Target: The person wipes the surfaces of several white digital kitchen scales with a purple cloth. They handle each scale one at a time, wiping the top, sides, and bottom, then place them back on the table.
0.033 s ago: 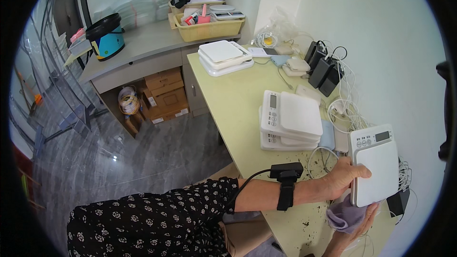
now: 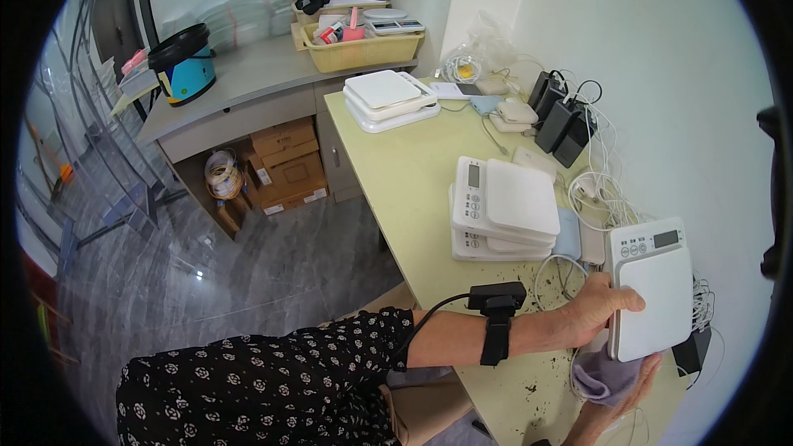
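My left hand (image 2: 605,307) grips a white kitchen scale (image 2: 655,301) by its left edge, thumb on the platform, fingers hidden underneath. The scale is tilted up off the table, its display at the far end. Below its near edge, my right hand (image 2: 636,392) holds a purple cloth (image 2: 605,377) against the scale's underside or edge; which one is hidden. Left of the held scale is a stack of white kitchen scales (image 2: 522,202). A black strap with a small device (image 2: 496,314) is around my left wrist.
Farther back on the pale green table (image 2: 405,173) lie more white scales (image 2: 388,95). Along the wall run tangled white cables (image 2: 607,198), black adapters (image 2: 562,128) and power banks (image 2: 514,116). Dark crumbs (image 2: 529,400) dot the near tabletop. A yellow basket (image 2: 363,54) stands on the grey desk.
The held scale has shifted very slightly toward me and right. The purple cloth and my right hand have moved a little to the right.
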The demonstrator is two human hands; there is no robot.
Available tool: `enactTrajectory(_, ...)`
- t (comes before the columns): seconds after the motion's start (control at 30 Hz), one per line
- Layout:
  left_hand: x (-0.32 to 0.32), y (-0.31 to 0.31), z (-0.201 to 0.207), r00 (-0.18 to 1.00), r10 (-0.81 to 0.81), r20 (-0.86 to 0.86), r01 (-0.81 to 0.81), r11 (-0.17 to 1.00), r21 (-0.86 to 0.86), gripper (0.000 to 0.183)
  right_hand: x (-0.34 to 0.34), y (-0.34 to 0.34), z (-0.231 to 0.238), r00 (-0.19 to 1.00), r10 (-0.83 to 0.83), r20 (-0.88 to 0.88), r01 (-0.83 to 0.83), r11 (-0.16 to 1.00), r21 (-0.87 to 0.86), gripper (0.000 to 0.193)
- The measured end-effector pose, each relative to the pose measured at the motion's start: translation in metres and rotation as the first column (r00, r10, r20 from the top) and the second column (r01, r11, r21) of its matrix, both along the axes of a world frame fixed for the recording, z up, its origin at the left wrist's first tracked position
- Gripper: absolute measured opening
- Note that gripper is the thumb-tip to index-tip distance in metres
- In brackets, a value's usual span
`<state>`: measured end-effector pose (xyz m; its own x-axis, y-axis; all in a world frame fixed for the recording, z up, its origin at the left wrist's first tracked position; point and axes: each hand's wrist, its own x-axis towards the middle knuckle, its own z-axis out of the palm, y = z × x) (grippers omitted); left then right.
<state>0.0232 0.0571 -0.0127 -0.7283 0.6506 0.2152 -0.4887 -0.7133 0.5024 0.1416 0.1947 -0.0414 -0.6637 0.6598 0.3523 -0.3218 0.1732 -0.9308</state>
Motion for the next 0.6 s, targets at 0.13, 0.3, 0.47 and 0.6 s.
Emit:
enactTrajectory(0.13, 0.005, 0.0, 0.002, 0.999, -0.041, -0.001, 0.041, 0.999, -0.02, 0.054, -0.001, 0.035, 0.016, 0.987, 0.106, -0.118, -0.114, 0.992, -0.058, 0.059)
enactTrajectory(0.3, 0.009, 0.001, 0.001, 0.998, -0.069, 0.009, 0.07, 0.995, -0.072, 0.054, -0.004, 0.044, 0.024, 0.992, 0.053, -0.119, -0.059, 0.997, -0.05, 0.061)
enactTrajectory(0.47, 0.005, 0.001, 0.0, 0.995, 0.006, 0.095, -0.006, 1.0, -0.002, 0.054, 0.002, 0.009, 0.007, 0.999, -0.022, 0.03, 0.012, 0.955, 0.298, 0.062)
enactTrajectory(0.6, 0.003, 0.004, 0.0, 0.993, -0.014, 0.117, -0.001, 0.992, 0.126, 0.055, 0.009, -0.01, -0.009, 0.979, -0.169, 0.114, 0.061, 0.777, 0.626, 0.063)
